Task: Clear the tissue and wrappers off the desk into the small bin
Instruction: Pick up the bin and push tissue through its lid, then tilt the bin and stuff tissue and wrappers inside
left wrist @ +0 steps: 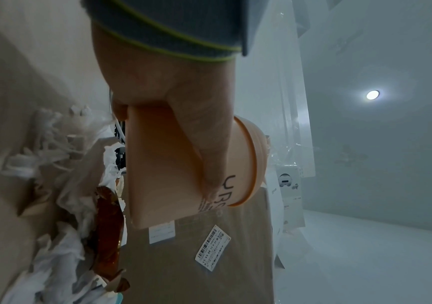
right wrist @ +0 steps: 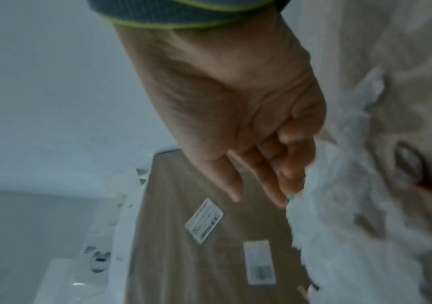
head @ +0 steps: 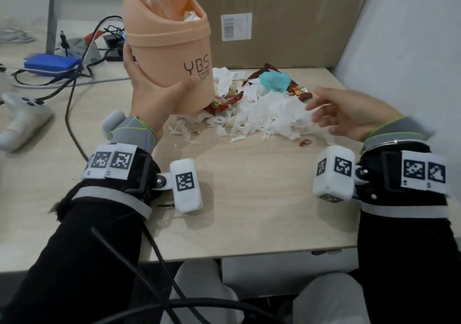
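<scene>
My left hand grips the small peach bin around its lower body and holds it tilted above the desk; the left wrist view shows my thumb across the bin. White tissue pokes out of its swing-lid opening. A heap of shredded white tissue lies mid-desk, mixed with red wrappers and a teal wrapper. My right hand hovers open at the heap's right edge, fingers loosely extended and blurred, fingertips by the tissue.
A large cardboard box stands against the wall behind the heap. Left of the bin lie black cables, a blue pack and a white controller. A white wall closes the desk's right side.
</scene>
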